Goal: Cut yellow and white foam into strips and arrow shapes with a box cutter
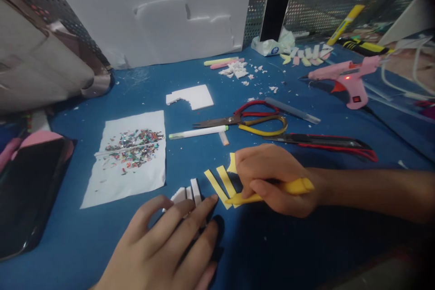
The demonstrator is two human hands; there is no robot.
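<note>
My right hand (277,181) is closed round a yellow marker (251,198). The marker's tip meets the lower end of a yellow strip (217,189), beside a second yellow strip (227,181). Partly behind my fingers lies another yellow piece (232,163). To the left, my left hand (170,244) rests on the blue table with its fingers stretched out, holding nothing I can see. Its index fingertip is close to the yellow strips. White strips (196,191) show just beyond its fingers, partly covered by them.
Scissors (234,120), a white pen (200,132) and a cutter knife (322,140) lie beyond my hands. A pink glue gun (353,77) with a lit red light stands right. Left are a tissue (152,122) bearing glittery flakes and a phone (30,195).
</note>
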